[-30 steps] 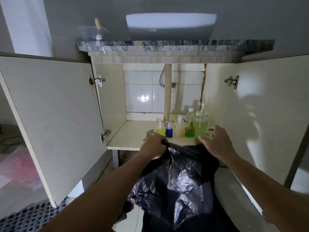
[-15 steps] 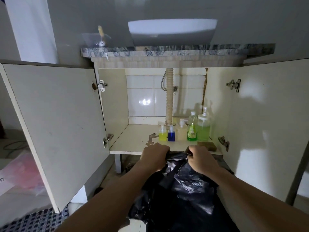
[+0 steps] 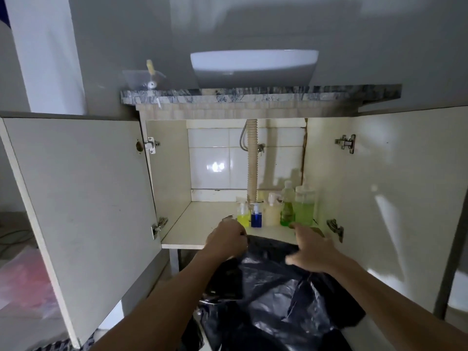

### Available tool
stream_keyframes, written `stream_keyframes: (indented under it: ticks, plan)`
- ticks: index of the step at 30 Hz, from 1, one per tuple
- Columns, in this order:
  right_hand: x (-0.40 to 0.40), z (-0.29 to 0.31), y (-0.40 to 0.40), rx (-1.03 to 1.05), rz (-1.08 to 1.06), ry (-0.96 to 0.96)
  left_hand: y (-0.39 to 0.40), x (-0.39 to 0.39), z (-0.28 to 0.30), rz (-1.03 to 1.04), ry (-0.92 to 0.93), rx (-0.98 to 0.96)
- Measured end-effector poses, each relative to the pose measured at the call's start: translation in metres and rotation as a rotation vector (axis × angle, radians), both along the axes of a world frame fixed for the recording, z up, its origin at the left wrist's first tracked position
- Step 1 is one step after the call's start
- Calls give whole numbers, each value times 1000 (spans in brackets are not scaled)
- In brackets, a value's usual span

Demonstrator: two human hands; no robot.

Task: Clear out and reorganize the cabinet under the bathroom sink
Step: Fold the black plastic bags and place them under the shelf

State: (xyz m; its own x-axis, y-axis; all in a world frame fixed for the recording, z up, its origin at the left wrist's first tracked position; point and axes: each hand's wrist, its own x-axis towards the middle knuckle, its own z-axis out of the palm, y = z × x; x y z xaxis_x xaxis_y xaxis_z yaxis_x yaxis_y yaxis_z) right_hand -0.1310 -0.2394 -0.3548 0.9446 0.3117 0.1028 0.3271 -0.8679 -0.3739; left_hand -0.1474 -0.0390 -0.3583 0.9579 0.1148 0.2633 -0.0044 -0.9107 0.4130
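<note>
1. The right hand (image 3: 312, 249), which was bunching the black bag (image 3: 273, 295) half a second ago, is now lifting off it with fingers spread wide.
2. The left hand (image 3: 226, 240) is gripping the bag's rim, just in front of the cabinet shelf (image 3: 202, 224).
3. The bottles (image 3: 276, 211) are standing in a row on the shelf, behind both hands.
4. The bag is hanging below the shelf's front edge.

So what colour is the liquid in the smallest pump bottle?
Dark blue, seen in the head view.
</note>
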Motion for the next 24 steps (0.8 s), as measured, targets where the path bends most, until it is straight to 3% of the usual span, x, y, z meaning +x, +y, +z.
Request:
stream_keyframes:
  ticks: [4,8,10,14,17,24]
  plan:
    - [-9,-25,26,77,84,-176,-11,2,4,-31,-74,99]
    - [3,-19,2,47,-5,-306,-9,-5,2,-120,-131,336]
    - [12,-19,-16,-37,-64,-340,-5,-9,-2,-198,-63,389]
    - [20,-32,-36,-300,-177,-334,-3,-14,-2,-264,57,412]
    - [26,-31,-46,-368,-224,-342,2,-12,-1,-261,125,411]
    - [28,-13,-44,-298,-198,-338,17,-13,9,-146,249,194]
